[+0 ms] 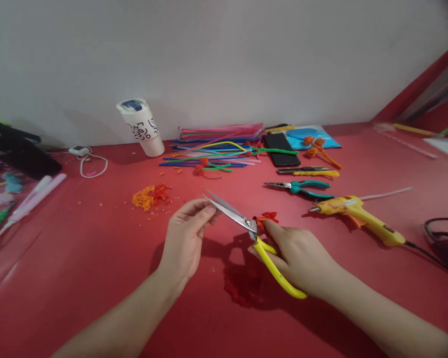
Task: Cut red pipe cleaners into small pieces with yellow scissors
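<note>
My right hand (pixel 296 253) is closed around scissors (pixel 231 214) with yellow handles, whose blades point up and left, slightly parted. A red-orange fuzzy piece (pixel 267 220) sticks out by the same hand's thumb and forefinger. Just beside the blade tips, my left hand (pixel 186 236) has its thumb and forefinger pinched together; anything between them is too small to make out. Below the scissors, a dark red heap (pixel 244 286) lies in shadow on the red table. A pile of orange and red clippings (pixel 151 197) is beyond my left hand.
Chenille stems (pixel 216 149) lie along the wall beside a white tumbler (pixel 142 128) and a black phone (pixel 282 149). On the right are pliers (pixel 302 188), a utility knife (pixel 308 171) and a yellow glue gun (pixel 358 216) with its cord. Pink tools (pixel 37 199) lie left.
</note>
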Demonstrator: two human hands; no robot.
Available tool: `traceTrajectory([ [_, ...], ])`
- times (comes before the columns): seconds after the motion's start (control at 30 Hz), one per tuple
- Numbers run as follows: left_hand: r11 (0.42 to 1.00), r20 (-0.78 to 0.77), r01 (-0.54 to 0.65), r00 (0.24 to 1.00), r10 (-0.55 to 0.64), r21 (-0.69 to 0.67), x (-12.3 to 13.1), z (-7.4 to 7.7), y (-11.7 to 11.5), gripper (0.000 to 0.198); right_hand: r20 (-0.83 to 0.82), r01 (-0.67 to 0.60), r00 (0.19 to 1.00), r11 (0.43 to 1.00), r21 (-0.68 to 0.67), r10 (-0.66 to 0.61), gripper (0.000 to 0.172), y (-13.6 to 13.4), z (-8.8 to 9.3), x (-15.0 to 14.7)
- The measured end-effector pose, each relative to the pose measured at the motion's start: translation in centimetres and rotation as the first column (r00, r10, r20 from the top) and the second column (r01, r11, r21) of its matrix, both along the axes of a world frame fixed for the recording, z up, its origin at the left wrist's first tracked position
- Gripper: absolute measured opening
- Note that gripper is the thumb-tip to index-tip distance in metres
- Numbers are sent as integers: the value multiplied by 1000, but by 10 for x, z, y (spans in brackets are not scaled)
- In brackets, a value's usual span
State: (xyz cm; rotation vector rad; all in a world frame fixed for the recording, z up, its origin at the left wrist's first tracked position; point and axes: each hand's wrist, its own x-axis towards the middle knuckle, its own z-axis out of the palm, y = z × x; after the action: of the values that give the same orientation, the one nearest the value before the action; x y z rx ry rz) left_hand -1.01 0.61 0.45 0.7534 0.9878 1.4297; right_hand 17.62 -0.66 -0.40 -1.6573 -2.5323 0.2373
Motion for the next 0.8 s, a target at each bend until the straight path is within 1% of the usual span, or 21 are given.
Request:
traceTrajectory([
  [0.17, 998, 63, -35, 997, 32, 43, 0, 0, 1, 6, 11, -38, 999, 999, 31, 38, 39, -1, -3, -1],
  [0.4, 998, 98, -25, 995, 19, 62, -1, -1, 1, 7, 27, -62, 998, 995, 82, 60, 39, -1, -5, -1],
  [0.53, 998, 94, -17, 995, 11, 68, -1, -1, 1, 6, 30, -61, 998, 994, 87, 59, 38, -1, -6, 0],
  [0.8, 997, 67, -41, 997, 36, 64, -1, 0, 2, 4, 37, -55, 998, 996, 72, 52, 36, -1, -4, 0],
])
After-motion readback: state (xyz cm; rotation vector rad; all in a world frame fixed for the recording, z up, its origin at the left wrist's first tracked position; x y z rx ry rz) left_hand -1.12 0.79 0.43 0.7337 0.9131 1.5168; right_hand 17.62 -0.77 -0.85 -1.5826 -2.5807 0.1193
